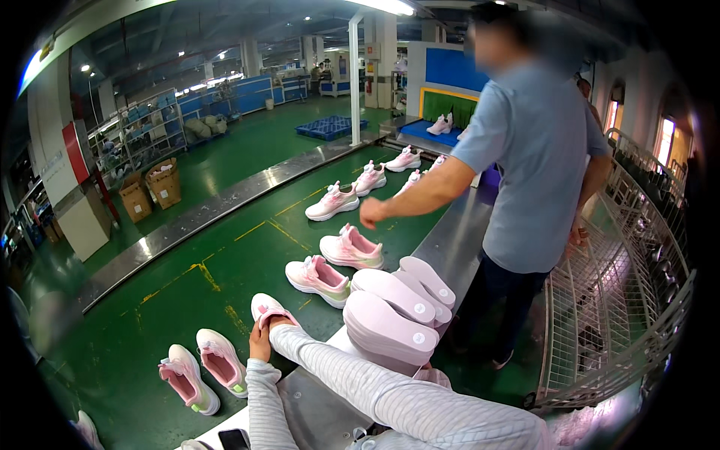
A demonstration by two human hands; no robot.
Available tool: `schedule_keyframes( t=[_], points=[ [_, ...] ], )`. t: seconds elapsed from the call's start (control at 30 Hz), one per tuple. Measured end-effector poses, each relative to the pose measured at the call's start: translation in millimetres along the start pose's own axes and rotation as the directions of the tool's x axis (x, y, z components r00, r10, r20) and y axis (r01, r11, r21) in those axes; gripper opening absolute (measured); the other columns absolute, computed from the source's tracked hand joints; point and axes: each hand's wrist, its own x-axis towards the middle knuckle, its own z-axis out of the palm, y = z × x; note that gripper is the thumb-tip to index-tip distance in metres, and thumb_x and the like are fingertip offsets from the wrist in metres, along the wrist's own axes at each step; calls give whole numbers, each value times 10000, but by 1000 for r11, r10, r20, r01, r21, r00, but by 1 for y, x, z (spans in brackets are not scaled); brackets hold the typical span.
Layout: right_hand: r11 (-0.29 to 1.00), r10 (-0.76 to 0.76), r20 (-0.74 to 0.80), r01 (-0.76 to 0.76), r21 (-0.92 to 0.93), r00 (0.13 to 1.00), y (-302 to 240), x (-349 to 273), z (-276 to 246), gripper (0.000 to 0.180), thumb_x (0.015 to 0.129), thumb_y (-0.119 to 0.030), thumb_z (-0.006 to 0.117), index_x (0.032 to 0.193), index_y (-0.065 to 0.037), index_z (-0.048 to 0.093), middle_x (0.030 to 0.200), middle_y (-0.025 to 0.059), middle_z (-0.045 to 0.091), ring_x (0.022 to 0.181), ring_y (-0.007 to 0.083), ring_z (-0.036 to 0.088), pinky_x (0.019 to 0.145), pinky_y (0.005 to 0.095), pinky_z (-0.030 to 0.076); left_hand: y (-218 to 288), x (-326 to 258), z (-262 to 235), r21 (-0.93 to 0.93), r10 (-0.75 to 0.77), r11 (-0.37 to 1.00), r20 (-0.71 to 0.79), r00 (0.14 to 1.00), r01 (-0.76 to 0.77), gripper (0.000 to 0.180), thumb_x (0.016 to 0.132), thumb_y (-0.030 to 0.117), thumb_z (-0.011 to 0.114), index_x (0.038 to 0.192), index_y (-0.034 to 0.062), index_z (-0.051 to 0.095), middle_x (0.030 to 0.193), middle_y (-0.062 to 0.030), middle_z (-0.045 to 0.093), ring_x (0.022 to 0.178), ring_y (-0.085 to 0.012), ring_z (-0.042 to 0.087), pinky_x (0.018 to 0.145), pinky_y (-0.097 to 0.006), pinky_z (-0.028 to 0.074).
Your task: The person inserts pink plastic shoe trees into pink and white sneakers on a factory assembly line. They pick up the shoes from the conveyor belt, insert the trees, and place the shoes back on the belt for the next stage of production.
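A white and pink sneaker (265, 304) is at my hands, over the near edge of the green conveyor belt. My left hand (259, 342) is closed on its heel end. My right hand (280, 322) reaches into the shoe's opening; its fingers are hidden inside. To the left, a pair of matching sneakers, one sneaker (187, 379) beside another sneaker (222, 360), stands on the belt. Beyond my hands are another sneaker (317, 280) and a further one (352, 248). Right of my forearms, pale lilac insoles (390, 319) with round white stickers lie stacked.
A co-worker in a blue shirt (517, 157) stands at the right, one arm stretched over the belt (225, 277) near more sneakers (334, 201). Behind this person is a wire-mesh cart (607, 277). A dark phone (233, 439) lies at the near metal edge (319, 409).
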Motion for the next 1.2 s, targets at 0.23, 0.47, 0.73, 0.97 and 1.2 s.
schedule_keyframes(
  t=[0.23,0.47,0.73,0.97,1.2],
  points=[
    [988,-127,-124,137,77,984,26,-26,-23,290,812,-243,444,1024,-68,535,1105,167,510,914,305,561,752,392,463,13,8,-3,-5,25,1000,72,997,-25,332,847,181,477,1140,24,473,1013,-123,562,931,-222,534,825,-304,408],
    [993,-118,-627,85,-82,770,174,-98,-159,325,695,-265,612,942,-56,581,942,89,591,875,268,551,782,379,406,101,-17,7,291,270,932,-154,951,-218,109,756,51,520,818,-7,590,811,-150,599,686,-281,586,628,-368,456],
    [947,209,-308,-270,-173,928,236,-103,-137,611,746,-448,543,1250,-158,354,1107,112,481,896,283,549,719,404,464,-33,57,72,-775,264,469,-335,904,-424,556,925,334,204,565,14,483,518,-122,531,435,-202,517,486,-267,490],
    [957,198,-311,-252,-145,930,234,-108,-138,595,755,-458,537,1238,-153,371,1014,116,509,844,278,565,705,390,473,-84,74,50,-973,281,222,4,960,-61,641,841,439,239,451,-9,479,478,-182,517,414,-312,509,435,-398,455],
    [948,228,-229,-270,-170,946,239,-108,-138,602,757,-460,536,1253,-172,354,1054,112,498,905,265,546,738,385,461,-86,62,36,-997,113,78,-22,993,-31,679,864,502,226,574,-15,556,581,-149,569,541,-294,559,550,-413,471]
  ],
)
